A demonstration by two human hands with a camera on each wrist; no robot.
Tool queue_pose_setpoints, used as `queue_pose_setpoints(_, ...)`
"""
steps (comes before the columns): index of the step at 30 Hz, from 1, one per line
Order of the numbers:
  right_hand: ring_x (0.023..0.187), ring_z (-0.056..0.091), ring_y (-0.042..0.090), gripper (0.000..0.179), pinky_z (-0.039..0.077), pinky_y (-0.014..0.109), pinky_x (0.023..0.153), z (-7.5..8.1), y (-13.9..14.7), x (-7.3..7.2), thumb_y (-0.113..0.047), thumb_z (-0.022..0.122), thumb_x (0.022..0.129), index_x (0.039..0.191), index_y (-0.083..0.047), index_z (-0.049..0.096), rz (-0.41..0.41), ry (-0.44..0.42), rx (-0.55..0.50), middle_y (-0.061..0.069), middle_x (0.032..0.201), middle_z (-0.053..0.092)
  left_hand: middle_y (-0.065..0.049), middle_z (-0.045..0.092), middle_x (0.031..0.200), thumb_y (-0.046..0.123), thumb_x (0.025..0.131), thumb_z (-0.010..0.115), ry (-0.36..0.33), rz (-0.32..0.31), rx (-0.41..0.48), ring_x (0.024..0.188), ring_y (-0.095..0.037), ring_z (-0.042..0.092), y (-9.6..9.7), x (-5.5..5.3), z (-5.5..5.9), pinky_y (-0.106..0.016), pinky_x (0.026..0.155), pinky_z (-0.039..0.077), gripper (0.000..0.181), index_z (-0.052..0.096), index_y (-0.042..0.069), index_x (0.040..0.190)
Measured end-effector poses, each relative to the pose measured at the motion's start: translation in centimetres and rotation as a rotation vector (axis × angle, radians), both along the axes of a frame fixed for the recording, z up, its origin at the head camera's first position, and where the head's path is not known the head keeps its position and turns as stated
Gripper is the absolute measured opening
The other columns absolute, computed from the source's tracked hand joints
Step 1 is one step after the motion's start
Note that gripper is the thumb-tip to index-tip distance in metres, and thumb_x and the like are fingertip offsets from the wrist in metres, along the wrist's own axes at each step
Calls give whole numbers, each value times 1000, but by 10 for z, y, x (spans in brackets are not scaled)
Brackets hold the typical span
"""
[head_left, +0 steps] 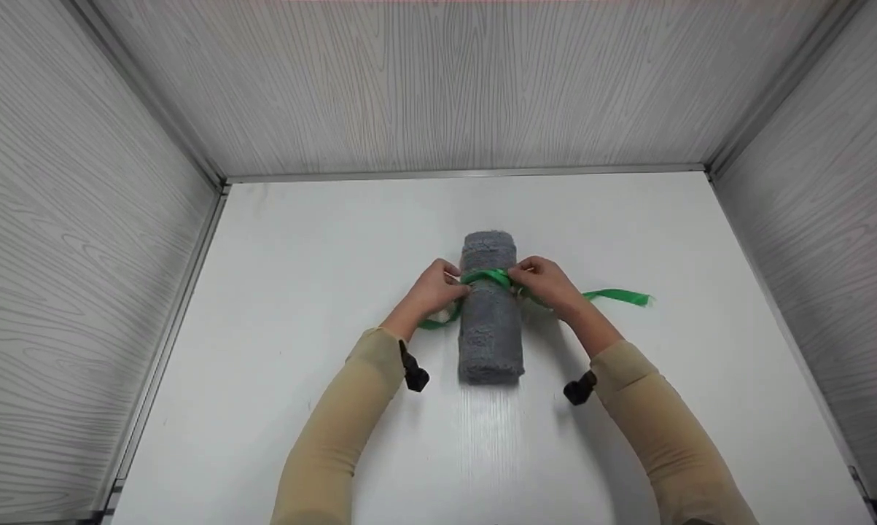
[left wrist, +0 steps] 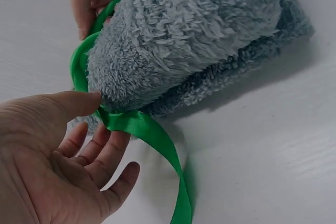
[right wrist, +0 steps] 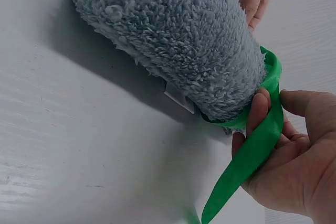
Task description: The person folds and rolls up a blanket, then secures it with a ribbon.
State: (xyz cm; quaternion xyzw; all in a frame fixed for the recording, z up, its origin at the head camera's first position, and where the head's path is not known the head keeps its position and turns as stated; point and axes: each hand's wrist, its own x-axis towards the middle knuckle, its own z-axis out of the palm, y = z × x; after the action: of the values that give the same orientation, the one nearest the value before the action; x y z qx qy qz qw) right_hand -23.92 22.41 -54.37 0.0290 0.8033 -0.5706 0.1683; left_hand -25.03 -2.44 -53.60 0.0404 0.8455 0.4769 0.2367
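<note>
A rolled grey fluffy towel (head_left: 490, 328) lies lengthwise on the white table, and a green ribbon (head_left: 490, 276) runs across and around its upper part. At the roll's left side, my left hand (head_left: 434, 288) pinches the ribbon between thumb and fingers; a length of ribbon (left wrist: 165, 145) trails down past the fingertips. On the opposite side my right hand (head_left: 547, 283) holds the ribbon (right wrist: 252, 150) with thumb and curled fingers close against the towel. The ribbon's loose end (head_left: 624, 296) stretches out to the right beyond that hand.
The white table (head_left: 321, 248) is bounded by pale wood-grain panels (head_left: 467, 87) at the back and both sides, with grey metal edging (head_left: 467, 174). A small white tag (right wrist: 179, 98) sticks out from under the towel. Black wrist-worn devices (head_left: 415, 373) sit at both cuffs.
</note>
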Motion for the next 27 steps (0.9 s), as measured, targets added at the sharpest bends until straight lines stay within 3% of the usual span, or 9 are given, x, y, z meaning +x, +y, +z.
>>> queue_pose_setpoints(9, 92, 65, 23, 24, 51, 55, 95, 1, -3, 5, -17, 60, 105, 117, 3, 59, 4, -4, -139, 17, 105, 65, -12, 64, 115, 21, 102, 66, 20, -23, -62, 94, -22, 64, -6, -1, 1, -36, 80, 53, 32, 61, 5, 129)
queue_pose_setpoints(18, 103, 66, 32, 22, 53, 51, 95, -5, 4, 7, -15, 57, 107, 117, 4, 57, 36, 94, -63, 22, 111, 64, -6, 69, 106, 24, 103, 65, 72, -87, -95, 92, -18, 62, -24, -8, 5, -35, 83, 51, 21, 74, 7, 112)
queue_pose_setpoints(27, 105, 65, 30, 19, 51, 49, 95, -15, 12, 8, -19, 55, 108, 113, -1, 58, 30, 119, 35, 17, 110, 64, -5, 68, 102, 26, 103, 65, 84, -109, -137, 89, -19, 59, -35, -14, 7, -35, 81, 51, 20, 74, 9, 110)
